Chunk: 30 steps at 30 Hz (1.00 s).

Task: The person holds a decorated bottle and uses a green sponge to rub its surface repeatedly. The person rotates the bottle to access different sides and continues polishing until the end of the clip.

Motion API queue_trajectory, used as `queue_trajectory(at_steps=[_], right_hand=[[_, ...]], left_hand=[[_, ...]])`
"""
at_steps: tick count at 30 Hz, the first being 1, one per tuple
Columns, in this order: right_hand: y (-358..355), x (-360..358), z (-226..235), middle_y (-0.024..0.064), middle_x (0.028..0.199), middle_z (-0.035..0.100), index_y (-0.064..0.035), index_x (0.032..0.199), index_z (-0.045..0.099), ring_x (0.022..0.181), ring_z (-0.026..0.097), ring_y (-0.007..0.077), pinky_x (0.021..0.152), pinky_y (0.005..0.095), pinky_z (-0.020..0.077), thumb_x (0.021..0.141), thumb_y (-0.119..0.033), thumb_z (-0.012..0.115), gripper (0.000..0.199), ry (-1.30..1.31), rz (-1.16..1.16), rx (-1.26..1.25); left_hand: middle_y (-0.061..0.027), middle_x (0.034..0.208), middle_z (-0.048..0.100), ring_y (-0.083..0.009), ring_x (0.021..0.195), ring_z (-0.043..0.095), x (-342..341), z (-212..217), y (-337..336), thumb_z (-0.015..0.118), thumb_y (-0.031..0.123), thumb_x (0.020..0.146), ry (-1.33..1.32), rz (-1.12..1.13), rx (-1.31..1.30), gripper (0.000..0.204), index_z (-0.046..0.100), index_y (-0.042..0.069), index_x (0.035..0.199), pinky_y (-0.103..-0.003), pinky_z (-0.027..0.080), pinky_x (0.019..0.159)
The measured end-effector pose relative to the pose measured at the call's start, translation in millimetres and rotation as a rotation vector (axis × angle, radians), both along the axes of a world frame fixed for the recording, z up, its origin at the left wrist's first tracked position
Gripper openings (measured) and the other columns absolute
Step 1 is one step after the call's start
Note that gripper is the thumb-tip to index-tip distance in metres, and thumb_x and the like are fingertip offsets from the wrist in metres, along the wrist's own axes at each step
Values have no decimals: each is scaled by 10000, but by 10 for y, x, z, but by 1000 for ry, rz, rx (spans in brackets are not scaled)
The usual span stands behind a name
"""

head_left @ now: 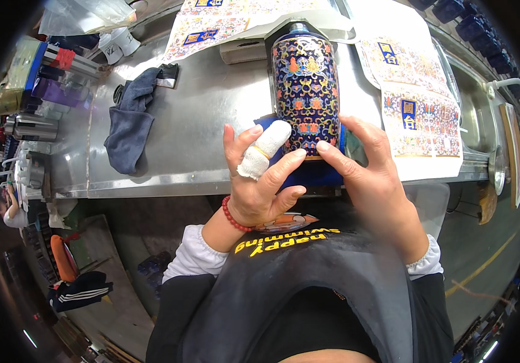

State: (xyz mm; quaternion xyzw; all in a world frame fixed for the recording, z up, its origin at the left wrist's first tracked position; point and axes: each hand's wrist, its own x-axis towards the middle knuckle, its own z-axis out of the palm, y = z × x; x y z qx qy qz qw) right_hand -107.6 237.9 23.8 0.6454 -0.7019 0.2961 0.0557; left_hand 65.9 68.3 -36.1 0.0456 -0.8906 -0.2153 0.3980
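Observation:
A dark blue bottle [306, 91] with a colourful floral pattern in gold, red and green lies on the steel table in front of me, its neck pointing away. My left hand [262, 172] is at the bottle's near left side, fingers spread; one finger wears a white cloth wrap held by a yellow band. On the right, the fingertips of my right hand [372, 163] touch the bottle's near right side and patterned face. Neither hand wraps round the bottle. Its near end is plain blue. A red bead bracelet circles my left wrist.
Printed floral sheets [420, 127] lie right of the bottle, and more sheets [202, 30] at the back. A grey-blue cloth [131, 121] rests on the steel table [193, 121]. At far right is a sink [476, 109]; further off on the left, another person [15, 213].

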Motion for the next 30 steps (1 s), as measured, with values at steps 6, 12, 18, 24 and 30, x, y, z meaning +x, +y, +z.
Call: queue_trajectory(at_steps=[6,12,18,24,30], right_hand=[[-60,-47,42,194,1407,537,-123,1217,734,1231,563,392,1020,475,489,787,-33,675,443,10,39,-111],[-38,-104,56,197,1389,551,-117,1198,742,1228,568,394,1018,478,488,776,-27,684,435,19,79,-71],[-18,-132,-15,193,1390,552,-128,1232,739,1232,565,399,1030,484,476,772,-12,687,477,-3,23,-96],[17,-112,-51,185,1400,549,-144,1233,742,1235,561,396,1024,484,485,772,-11,685,483,-9,40,-111],[49,-118,-55,164,1401,554,-181,1236,744,1224,564,382,1026,478,491,776,-40,689,484,10,69,-116]], left_hand=[[-120,1387,599,-331,1372,386,-6,25,51,614,513,977,8,36,-103,379,756,236,1193,-620,77,1242],[-71,1386,585,-311,1373,372,-44,68,75,635,437,968,20,65,-224,307,770,274,1191,-638,87,1242],[-80,1325,630,-309,1380,376,-69,101,55,642,427,960,17,62,-241,295,773,271,1174,-635,90,1246],[-111,1392,603,-339,1391,375,-53,98,27,647,453,957,13,42,-174,352,756,233,1209,-626,85,1246],[-112,1374,630,-364,1380,378,78,39,90,644,433,964,-60,86,-66,433,730,137,1269,-620,80,1243]])
